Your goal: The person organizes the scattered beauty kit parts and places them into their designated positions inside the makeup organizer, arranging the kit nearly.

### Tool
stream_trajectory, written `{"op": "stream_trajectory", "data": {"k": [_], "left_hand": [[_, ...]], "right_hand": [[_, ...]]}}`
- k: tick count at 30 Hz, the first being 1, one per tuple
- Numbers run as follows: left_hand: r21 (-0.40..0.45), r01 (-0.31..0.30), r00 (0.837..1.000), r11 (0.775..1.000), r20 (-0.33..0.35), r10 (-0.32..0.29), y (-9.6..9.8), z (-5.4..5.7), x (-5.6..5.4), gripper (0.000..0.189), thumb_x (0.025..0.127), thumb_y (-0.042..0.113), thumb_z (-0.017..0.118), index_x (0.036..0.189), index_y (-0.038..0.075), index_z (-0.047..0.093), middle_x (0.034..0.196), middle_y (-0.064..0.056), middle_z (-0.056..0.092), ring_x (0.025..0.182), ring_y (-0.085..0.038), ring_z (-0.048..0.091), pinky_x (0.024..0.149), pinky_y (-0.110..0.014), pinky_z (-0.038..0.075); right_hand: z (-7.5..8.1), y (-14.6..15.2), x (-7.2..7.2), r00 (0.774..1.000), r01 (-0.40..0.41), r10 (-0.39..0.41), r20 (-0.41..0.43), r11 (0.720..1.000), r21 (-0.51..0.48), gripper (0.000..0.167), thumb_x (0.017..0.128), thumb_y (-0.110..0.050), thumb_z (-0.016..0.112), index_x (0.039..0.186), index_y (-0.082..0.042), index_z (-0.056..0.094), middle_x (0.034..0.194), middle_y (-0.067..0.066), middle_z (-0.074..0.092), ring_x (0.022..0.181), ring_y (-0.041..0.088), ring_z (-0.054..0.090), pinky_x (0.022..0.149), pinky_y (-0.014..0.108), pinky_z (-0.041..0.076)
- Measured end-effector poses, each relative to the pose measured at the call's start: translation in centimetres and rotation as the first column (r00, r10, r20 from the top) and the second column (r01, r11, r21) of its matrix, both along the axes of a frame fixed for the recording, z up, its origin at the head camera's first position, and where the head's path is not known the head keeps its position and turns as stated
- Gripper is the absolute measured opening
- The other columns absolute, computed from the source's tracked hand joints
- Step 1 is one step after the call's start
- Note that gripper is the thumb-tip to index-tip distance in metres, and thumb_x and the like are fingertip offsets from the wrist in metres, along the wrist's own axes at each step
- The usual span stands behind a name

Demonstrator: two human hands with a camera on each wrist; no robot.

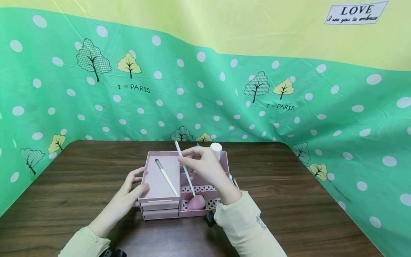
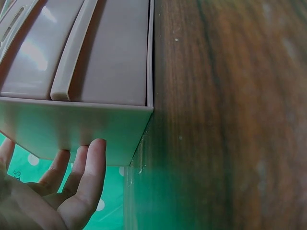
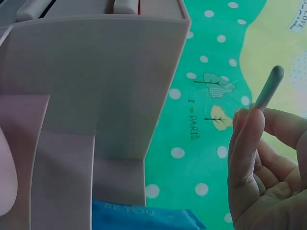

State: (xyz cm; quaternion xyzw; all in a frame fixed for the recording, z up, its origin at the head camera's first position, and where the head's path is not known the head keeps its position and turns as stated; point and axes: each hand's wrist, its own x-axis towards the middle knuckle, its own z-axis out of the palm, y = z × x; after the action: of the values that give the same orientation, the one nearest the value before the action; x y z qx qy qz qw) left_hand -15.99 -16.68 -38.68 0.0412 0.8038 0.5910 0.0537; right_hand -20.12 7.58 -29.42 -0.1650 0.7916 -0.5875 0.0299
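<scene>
A pink desktop organizer (image 1: 186, 214) stands on the table, with a flat top and two drawers on its left and open compartments on its right. My right hand (image 1: 205, 167) pinches a slim pale makeup brush (image 1: 187, 178), held at a slant over the compartments. Its rounded end (image 3: 270, 88) sticks up past the fingers. On the flat top lies another makeup brush (image 1: 167, 177), dark-tipped with a white handle. My left hand (image 1: 126, 191) rests against the organizer's left side, thumb at the top rim, fingertips (image 2: 97, 148) touching the outer wall. A pink egg-shaped sponge (image 1: 196, 203) sits in a front compartment.
At the back of the organizer stands a white-capped container (image 1: 216, 147), partly behind the right hand. A blue tube (image 3: 144, 216) with lettering pokes from a compartment. The brown wooden table (image 1: 289, 200) reaches back to a green and yellow cloth (image 1: 179, 103).
</scene>
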Motion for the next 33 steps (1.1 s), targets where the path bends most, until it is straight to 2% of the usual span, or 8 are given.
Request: {"op": "stream_trajectory", "data": {"k": [5, 13, 20, 24, 27, 33], "left_hand": [[0.009, 0.003, 1.0, 1.0, -0.006, -0.003, 0.0, -0.1, 0.1, 0.061, 0.101, 0.025, 0.052, 0.154, 0.023, 0.022, 0.145, -0.023, 0.031, 0.096, -0.021, 0.06, 0.07, -0.034, 0.053], [0.025, 0.005, 1.0, 1.0, -0.005, -0.004, 0.1, -0.1, 0.0, 0.06, 0.101, 0.024, 0.052, 0.153, 0.023, 0.023, 0.145, -0.023, 0.031, 0.094, -0.021, 0.062, 0.069, -0.034, 0.055], [0.003, 0.005, 1.0, 1.0, -0.003, -0.005, -0.2, -0.1, -0.1, 0.06, 0.101, 0.027, 0.052, 0.153, 0.024, 0.023, 0.145, -0.023, 0.03, 0.101, -0.025, 0.06, 0.071, -0.035, 0.054], [0.025, 0.013, 1.0, 1.0, -0.007, -0.013, -0.2, -0.2, -0.1, 0.06, 0.101, 0.025, 0.051, 0.154, 0.023, 0.022, 0.145, -0.023, 0.03, 0.099, -0.024, 0.061, 0.071, -0.035, 0.055], [0.041, 0.014, 1.0, 0.999, -0.007, -0.014, -0.2, -0.1, 0.0, 0.06, 0.101, 0.024, 0.051, 0.154, 0.023, 0.022, 0.145, -0.023, 0.031, 0.097, -0.022, 0.062, 0.071, -0.034, 0.055], [0.017, 0.013, 1.0, 1.0, -0.01, -0.012, -0.2, 0.1, -0.1, 0.06, 0.1, 0.024, 0.051, 0.153, 0.022, 0.023, 0.144, -0.023, 0.032, 0.096, -0.021, 0.059, 0.07, -0.034, 0.052]], "right_hand": [[0.0, -1.0, -0.6, 1.0, -0.019, 0.018, 0.024, 0.999, 0.034, 0.023, 0.088, -0.012, 0.074, 0.106, 0.002, 0.073, 0.072, 0.004, 0.067, 0.052, 0.011, 0.055, 0.049, 0.033, 0.056], [0.0, -2.6, -1.6, 0.999, -0.04, 0.036, 0.039, 0.993, 0.11, 0.023, 0.087, -0.012, 0.075, 0.106, 0.0, 0.073, 0.076, 0.007, 0.069, 0.048, 0.011, 0.057, 0.049, 0.035, 0.056], [0.0, -4.7, -2.2, 0.996, -0.077, 0.067, 0.06, 0.979, 0.189, 0.024, 0.088, -0.019, 0.075, 0.108, -0.005, 0.074, 0.07, 0.005, 0.067, 0.045, 0.013, 0.06, 0.05, 0.037, 0.057], [-0.3, -5.9, -2.5, 0.996, -0.087, 0.077, 0.053, 0.97, 0.225, 0.024, 0.088, -0.02, 0.075, 0.106, -0.005, 0.075, 0.066, 0.006, 0.065, 0.041, 0.015, 0.06, 0.049, 0.039, 0.057], [-0.6, -6.5, -2.7, 0.996, -0.087, 0.076, 0.051, 0.965, 0.247, 0.022, 0.088, -0.021, 0.075, 0.104, -0.005, 0.075, 0.065, 0.005, 0.064, 0.041, 0.015, 0.06, 0.048, 0.036, 0.056], [-1.1, -7.0, -3.0, 0.996, -0.075, 0.061, 0.062, 0.962, 0.262, 0.019, 0.088, -0.02, 0.076, 0.1, -0.006, 0.075, 0.063, 0.002, 0.062, 0.039, 0.012, 0.058, 0.046, 0.033, 0.055]]}}
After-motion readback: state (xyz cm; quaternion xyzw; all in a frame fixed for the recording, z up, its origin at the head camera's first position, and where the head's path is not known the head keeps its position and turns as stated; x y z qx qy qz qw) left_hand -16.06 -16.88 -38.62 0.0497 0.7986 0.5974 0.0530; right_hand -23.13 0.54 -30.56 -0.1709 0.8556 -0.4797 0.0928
